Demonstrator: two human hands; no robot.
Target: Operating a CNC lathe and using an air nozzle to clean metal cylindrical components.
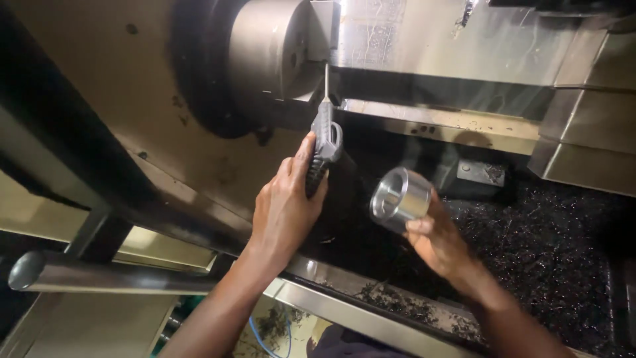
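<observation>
Inside a metal-cutting machine, seen from the head camera, two bare hands work just below the round chuck point(268, 50), which juts from the sloped grey wall at upper left.

From this one view, the left hand point(286, 209) is curled around the dark handle of an air blow gun point(324, 142). Its grip is pressed together on the handle, thumb lying along the left side and fingers wrapped round the back. The gun stands nearly upright, and its thin nozzle rises straight up to end just beside the chuck's lower right edge, near a bright steel sliding guard point(457, 40) that spans the top of the frame.

The right hand point(440, 242) holds a short, shiny metal ring point(399, 199), a hollow cylinder with its open bore turned toward the camera and to the left. The grip pinches the ring from behind and below, a fingertip laid against its lower rim. The ring hangs in the air, to the right of the gun's handle and apart from it, over the dark machine bed.

That bed point(550, 252) is strewn with fine dark metal chips. A polished round bar point(99, 277) runs across the lower left, outside the enclosure, and a thin blue hose point(255, 331) curls beneath the lower frame rail.
</observation>
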